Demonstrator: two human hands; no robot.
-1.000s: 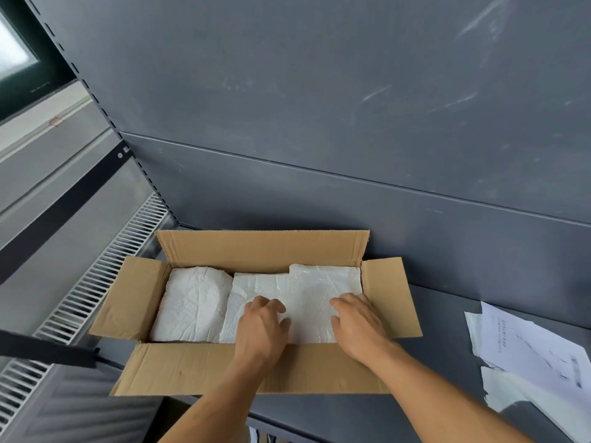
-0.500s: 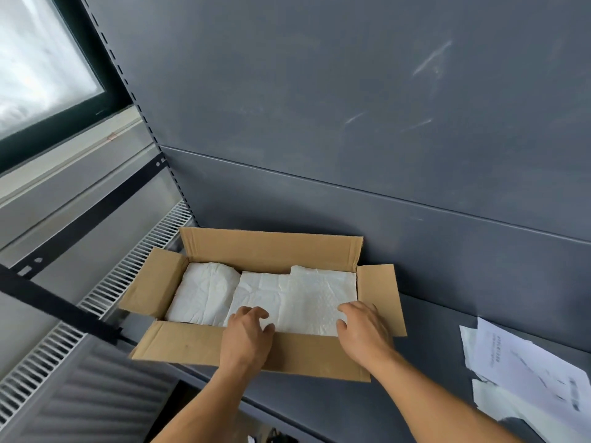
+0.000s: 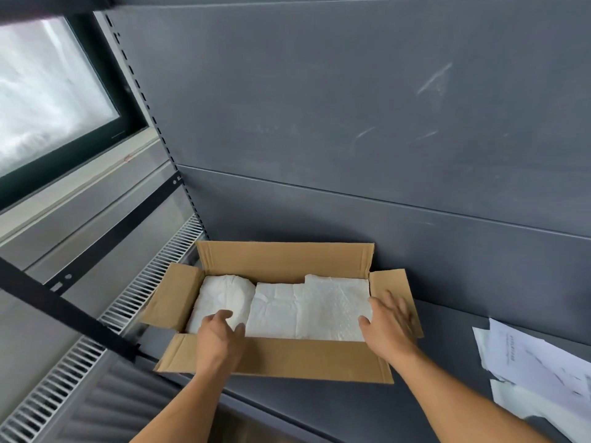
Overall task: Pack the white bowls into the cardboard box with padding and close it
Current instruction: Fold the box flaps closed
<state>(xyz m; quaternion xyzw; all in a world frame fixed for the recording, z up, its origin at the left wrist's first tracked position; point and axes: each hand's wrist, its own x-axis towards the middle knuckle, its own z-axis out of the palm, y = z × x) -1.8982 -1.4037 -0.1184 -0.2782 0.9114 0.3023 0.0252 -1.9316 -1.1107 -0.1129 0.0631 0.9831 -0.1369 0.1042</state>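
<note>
An open cardboard box [image 3: 275,359] stands on a dark grey shelf, all its flaps spread outward. White padding paper [image 3: 307,308] fills its inside and hides any bowls beneath. My left hand [image 3: 220,337] reaches over the near flap with fingers loosely curled on the padding at the box's left part. My right hand [image 3: 388,326] lies with fingers spread over the right end of the box, against the right flap [image 3: 391,282]; it is blurred.
The shelf's dark back panel [image 3: 351,123] rises right behind the box. Loose white paper sheets [image 3: 537,369] lie on the shelf to the right. A slatted vent grille [image 3: 134,302], a black bar [image 3: 64,311] and a window [image 3: 48,91] are to the left.
Both hands have moved apart: the left hand slid leftward along the padding, the right hand shifted to the box's right flap. The camera view tilted up and away.
</note>
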